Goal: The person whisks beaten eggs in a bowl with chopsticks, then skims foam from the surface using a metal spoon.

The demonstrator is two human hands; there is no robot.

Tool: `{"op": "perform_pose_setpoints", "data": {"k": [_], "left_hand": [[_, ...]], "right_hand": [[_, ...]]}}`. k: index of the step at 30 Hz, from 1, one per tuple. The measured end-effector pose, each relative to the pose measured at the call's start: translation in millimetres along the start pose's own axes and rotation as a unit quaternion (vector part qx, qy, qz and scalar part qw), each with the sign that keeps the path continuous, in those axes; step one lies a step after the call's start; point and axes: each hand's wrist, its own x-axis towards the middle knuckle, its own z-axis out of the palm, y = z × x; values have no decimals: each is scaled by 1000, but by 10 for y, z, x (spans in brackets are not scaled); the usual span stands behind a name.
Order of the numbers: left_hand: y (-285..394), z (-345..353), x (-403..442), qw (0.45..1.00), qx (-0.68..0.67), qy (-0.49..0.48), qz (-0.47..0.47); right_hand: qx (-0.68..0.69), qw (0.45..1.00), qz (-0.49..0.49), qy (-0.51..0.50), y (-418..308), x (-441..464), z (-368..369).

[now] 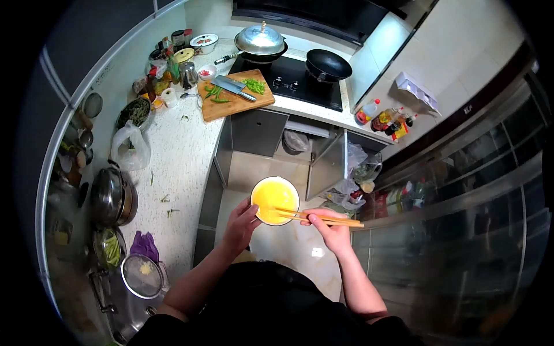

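A white bowl with a dark rim (298,201) holds bright yellow beaten egg (276,195). My left hand (238,226) grips the bowl at its lower left side, thumb near the rim. Wooden chopsticks (340,221) are held in my right hand (328,227), their tips in the egg. The bowl is in front of my body, above the floor, between the counter on the left and the cabinets on the right.
On the counter (182,150) lie a cutting board (214,113) with a cleaver (229,85) and green peppers, a plastic bag (131,149) and a strainer (142,277). The stove holds a lidded pan (261,40) and a black wok (328,65). A cabinet door (327,164) stands open ahead.
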Motion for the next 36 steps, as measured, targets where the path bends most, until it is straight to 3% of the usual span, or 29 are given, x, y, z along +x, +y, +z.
{"op": "perform_pose_setpoints", "data": {"k": [2,4,8,10,14,15,18,19,20,22,23,24,26,31,33,35,36], "left_hand": [[152,-36,308,1000,-24,-3,1],[253,-121,639,1000,-11,5,-1],[410,-276,1212,999,-19,38,-28],[565,-161,1440,999,-8,47,-22],[710,-35,1917,999,-14,47,12],[728,5,2032,998,-10,51,25],[690,57,2390,994,-44,58,76],[733,124,2473,994,-50,52,78],[761,217,2563,993,-48,63,90],[796,391,2714,987,-78,80,113],[791,420,2791,986,-83,87,118],[799,458,2877,983,-86,98,131],[764,510,2983,979,-83,127,140],[875,601,3121,977,-47,168,121],[1145,497,3039,940,166,250,161],[1840,723,2784,768,410,363,333],[2195,891,2514,728,397,430,358]], "right_hand": [[25,999,-15,28,42,305,75],[-58,989,-57,124,133,638,55],[15,997,-2,73,54,1210,59],[-155,977,-86,120,42,1560,-53],[-33,995,-75,62,106,2240,-252],[-29,992,-64,101,52,2459,-284],[44,998,-15,-39,269,3108,-532],[88,993,-61,-54,356,3340,-547],[5,984,-156,-90,428,3593,-620],[96,975,-97,-175,286,3889,-603],[232,941,66,-237,201,3993,-590],[227,921,104,-299,233,4160,-647],[288,891,134,-324,201,4334,-642],[286,883,151,-340,225,4685,-711],[284,886,149,-335,169,4777,-725],[274,888,145,-338,93,4862,-759],[265,891,142,-339,38,4869,-773]]}}
